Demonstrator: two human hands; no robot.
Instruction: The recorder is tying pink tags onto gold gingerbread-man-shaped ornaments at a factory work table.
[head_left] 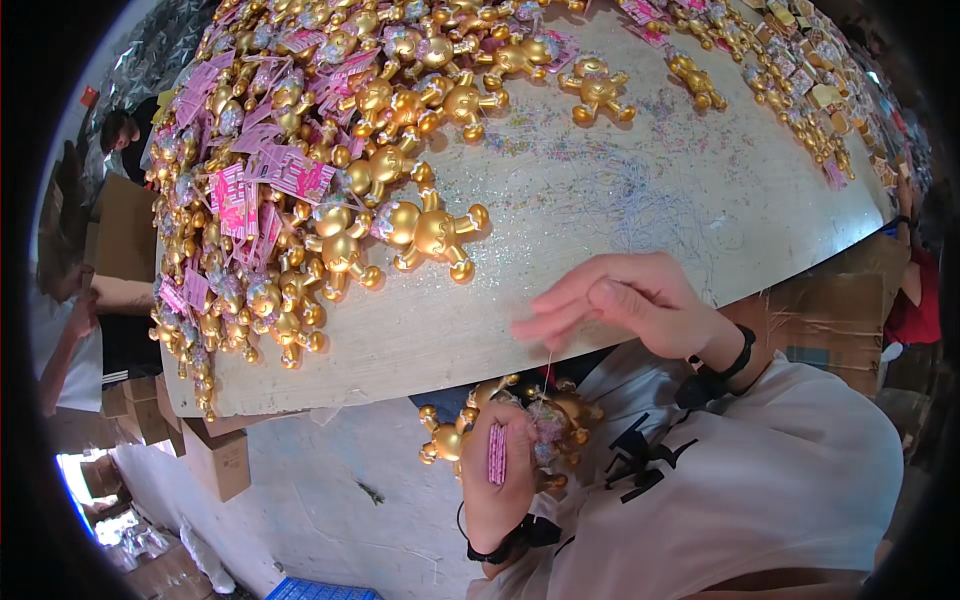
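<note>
My left hand is closed around a thin stack of pink cards, whose edges show above the fist. Shiny gold bear-like figurines hang bunched around that fist, below the table's near edge; its fingers partly hide them. Above and to the right, my right hand has its fingers drawn together, the fingertips slightly blurred. A fine pale thread runs from those fingertips down to the bunch. On the table, the nearest loose gold figurine lies at the edge of a large heap.
The heap of gold figurines with pink cards fills the table's left side. Loose threads and glitter lie on the tabletop. More figurines line the far right. Cardboard boxes stand lower left; other people are at both sides.
</note>
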